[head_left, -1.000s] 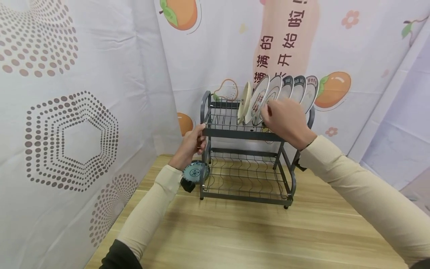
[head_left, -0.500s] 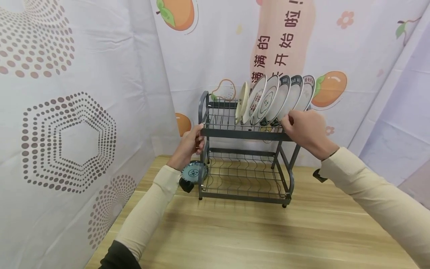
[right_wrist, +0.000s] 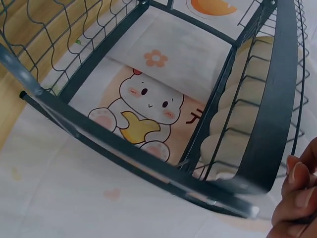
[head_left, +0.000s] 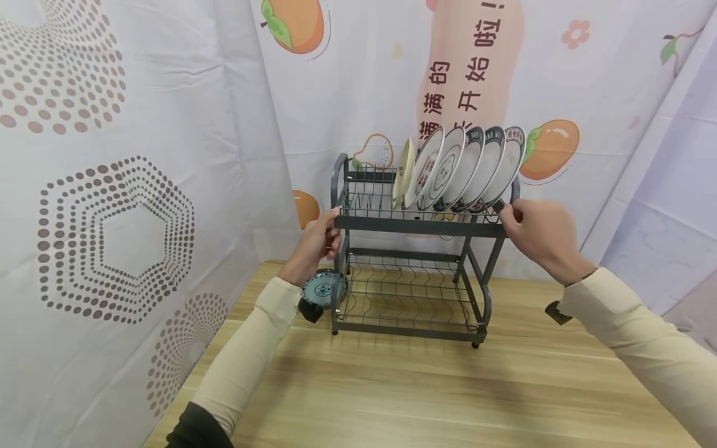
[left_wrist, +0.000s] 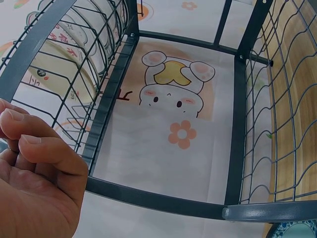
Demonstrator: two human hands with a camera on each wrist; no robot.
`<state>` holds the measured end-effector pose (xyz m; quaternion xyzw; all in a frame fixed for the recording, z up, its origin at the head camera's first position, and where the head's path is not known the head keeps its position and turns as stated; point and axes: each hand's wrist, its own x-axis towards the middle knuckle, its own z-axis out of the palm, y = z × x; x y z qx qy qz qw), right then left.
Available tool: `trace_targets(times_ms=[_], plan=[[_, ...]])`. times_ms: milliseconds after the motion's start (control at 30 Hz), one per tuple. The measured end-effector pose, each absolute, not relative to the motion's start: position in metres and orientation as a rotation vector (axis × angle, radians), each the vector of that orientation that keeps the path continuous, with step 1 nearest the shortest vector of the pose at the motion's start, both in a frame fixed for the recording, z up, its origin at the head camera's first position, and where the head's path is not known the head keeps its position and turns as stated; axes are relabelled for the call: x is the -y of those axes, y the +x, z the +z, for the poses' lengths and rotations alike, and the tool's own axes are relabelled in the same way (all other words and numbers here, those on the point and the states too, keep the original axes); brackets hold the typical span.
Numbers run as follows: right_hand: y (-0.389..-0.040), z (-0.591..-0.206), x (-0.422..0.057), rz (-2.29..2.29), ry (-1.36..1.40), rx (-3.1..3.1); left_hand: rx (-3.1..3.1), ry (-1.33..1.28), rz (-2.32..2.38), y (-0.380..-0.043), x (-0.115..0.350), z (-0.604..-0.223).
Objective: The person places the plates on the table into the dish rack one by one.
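A dark grey two-tier dish rack (head_left: 417, 225) stands on the wooden table in the head view. Several plates (head_left: 467, 168) lean upright in its upper tier, the leftmost being a cream plate (head_left: 404, 173). My left hand (head_left: 313, 244) grips the upper tier's front left corner, thumb on top; the left wrist view shows its fingers (left_wrist: 42, 141) curled. At the front right corner, my right hand (head_left: 542, 236) has its curled fingers on the upper tier's end. Only the fingertips (right_wrist: 299, 176) of that hand show in the right wrist view, against the wire edge.
The lower tier (head_left: 409, 292) shows bare wire. A blue patterned dish (head_left: 323, 287) lies on the table (head_left: 392, 392) beside the rack's left leg, partly behind my left wrist. Printed curtains (head_left: 358, 81) hang close behind and along the left.
My right hand has slid right and down, from in front of the plates to the upper tier's right corner, uncovering the plates. My left hand keeps its grip on the left corner.
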<state>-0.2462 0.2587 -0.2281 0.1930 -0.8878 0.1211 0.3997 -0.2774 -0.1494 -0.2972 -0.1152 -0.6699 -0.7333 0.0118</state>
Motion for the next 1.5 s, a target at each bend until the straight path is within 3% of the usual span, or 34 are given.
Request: trace_targets(times_ms=[500,1033,1500], plan=[[-0.242,-0.251,-0.277,0.515,0.415,2.345,2.083,-0.366,-2.297,-0.278,0.149,-0.296],[-0.239,-0.249,-0.281,2.2,0.036,2.438,2.089,-0.371,-2.285,-0.278,0.151,-0.298],[-0.238,-0.256,-0.276,2.518,0.087,2.17,2.258,-0.35,-2.243,-0.283,0.167,-0.31]])
